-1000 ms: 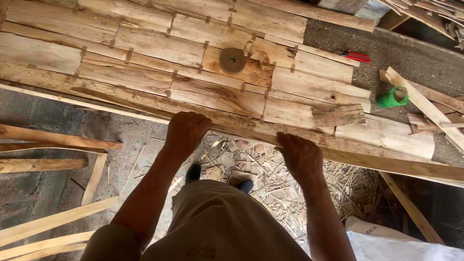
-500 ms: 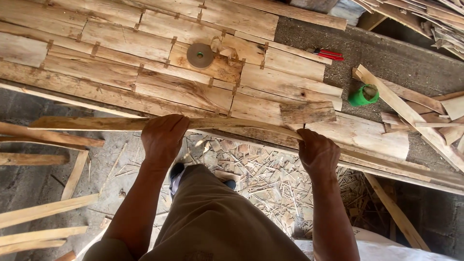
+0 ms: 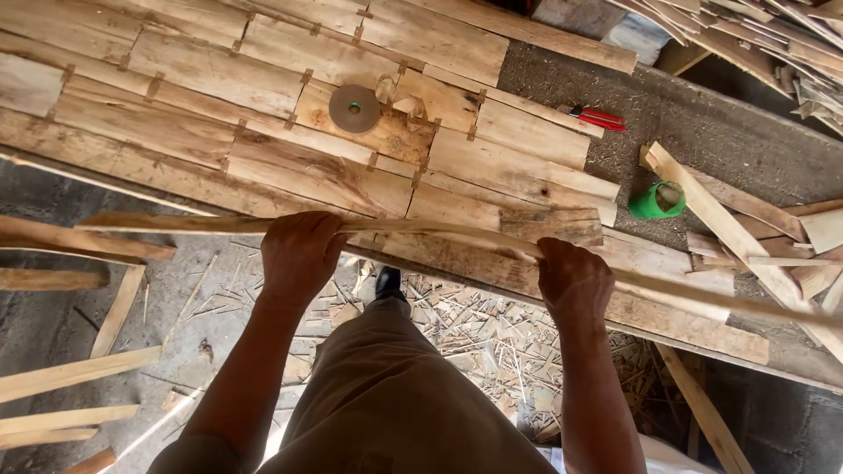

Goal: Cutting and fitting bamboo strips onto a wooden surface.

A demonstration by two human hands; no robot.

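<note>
Rough planks cover the desk (image 3: 219, 79), with a tape roll (image 3: 354, 108) near its middle. Left hand (image 3: 299, 254) and right hand (image 3: 575, 279) each hold a clenched grip on a long strip (image 3: 439, 233) along the near edge.

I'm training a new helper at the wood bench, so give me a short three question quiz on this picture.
1. True or false: both hands grip the same long thin wood strip.
2. Which thing lies nearest the green tape roll? A) the red-handled tool B) the brown tape roll C) the shoe
3. What covers the floor under the bench edge, in front of the person?

Key
1. True: the left hand and the right hand each close on it.
2. A
3. Wood chips and offcuts.
</note>
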